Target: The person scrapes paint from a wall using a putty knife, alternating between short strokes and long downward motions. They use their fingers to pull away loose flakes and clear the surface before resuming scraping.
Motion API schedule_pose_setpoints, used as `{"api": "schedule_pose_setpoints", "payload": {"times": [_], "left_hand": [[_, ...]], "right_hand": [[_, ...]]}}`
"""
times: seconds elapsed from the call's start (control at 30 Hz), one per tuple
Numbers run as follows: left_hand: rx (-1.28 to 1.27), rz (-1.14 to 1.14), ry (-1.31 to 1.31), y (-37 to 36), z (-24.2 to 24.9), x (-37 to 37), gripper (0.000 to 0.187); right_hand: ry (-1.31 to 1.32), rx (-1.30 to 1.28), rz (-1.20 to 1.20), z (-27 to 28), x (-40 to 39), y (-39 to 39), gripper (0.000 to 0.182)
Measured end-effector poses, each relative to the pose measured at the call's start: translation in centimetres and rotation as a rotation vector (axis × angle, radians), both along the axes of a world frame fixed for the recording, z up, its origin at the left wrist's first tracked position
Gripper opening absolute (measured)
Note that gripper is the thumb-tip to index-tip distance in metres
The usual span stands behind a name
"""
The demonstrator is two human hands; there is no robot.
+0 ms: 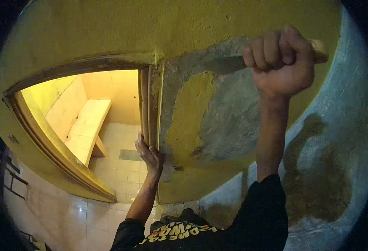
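Observation:
My right hand (282, 58) is raised high against the wall, its fingers wrapped round a scraper. The pale handle end (319, 51) of the tool sticks out to the right of the fist. On the left, its dark flat blade (228, 63) lies along the bare grey patch (234, 104) in the wall. Around that patch the paint is yellow, and a yellow strip (194, 104) of it stands inside the grey. Lower down, my left hand (149, 155) grips the edge of the wooden door frame (152, 96); some of its fingertips are hidden.
Through the lit doorway is a small tiled room with a tiled ledge (85, 125). Pale floor tiles (81, 213) lie outside it at lower left. A dark metal frame (14, 184) stands at the far left. To the right is a bluish wall (355, 125) with shadows on it.

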State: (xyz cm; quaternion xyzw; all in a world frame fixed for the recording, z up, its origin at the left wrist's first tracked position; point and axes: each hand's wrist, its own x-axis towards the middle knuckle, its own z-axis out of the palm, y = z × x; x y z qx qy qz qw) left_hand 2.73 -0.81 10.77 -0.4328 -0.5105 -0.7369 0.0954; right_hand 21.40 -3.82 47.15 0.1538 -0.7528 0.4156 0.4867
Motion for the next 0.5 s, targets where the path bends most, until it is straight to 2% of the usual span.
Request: {"api": "schedule_pose_setpoints", "payload": {"times": [0.03,0.1,0.13,0.2,0.23,0.3,0.37,0.47,0.5], "left_hand": [[-0.029,0.037,-0.022,-0.4,0.0,0.1,0.082],[-0.048,0.017,0.013,-1.0,0.0,-0.2,0.079],[-0.046,0.006,0.041,-0.7,0.2,-0.2,0.075],[-0.038,0.007,0.025,-0.2,0.5,-0.1,0.074],[-0.049,0.016,0.020,-0.6,0.1,-0.1,0.073],[-0.045,0.020,0.017,-0.8,-0.1,-0.1,0.072],[-0.034,0.027,0.005,-0.4,0.2,0.2,0.071],[-0.072,0.042,-0.056,-0.6,0.5,0.2,0.079],[-0.060,0.051,-0.047,-0.4,0.4,0.1,0.078]], "right_hand": [[-0.006,-0.009,-0.004,-0.4,-0.5,0.4,0.036],[-0.043,0.114,-0.413,-1.5,-2.0,1.5,0.036],[-0.046,0.119,-0.419,-1.4,-1.6,1.4,0.036],[0.071,-0.014,-0.009,-1.2,-0.6,0.9,0.035],[0.068,-0.025,-0.011,-1.6,-1.1,0.8,0.035],[0.080,-0.098,-0.471,-2.0,-2.2,0.9,0.036],[0.117,-0.033,-0.551,-1.7,-1.9,1.5,0.036],[0.074,-0.116,-0.514,-2.0,-2.0,1.9,0.035],[0.034,-0.016,-0.257,-1.2,-0.7,0.6,0.034]]}}
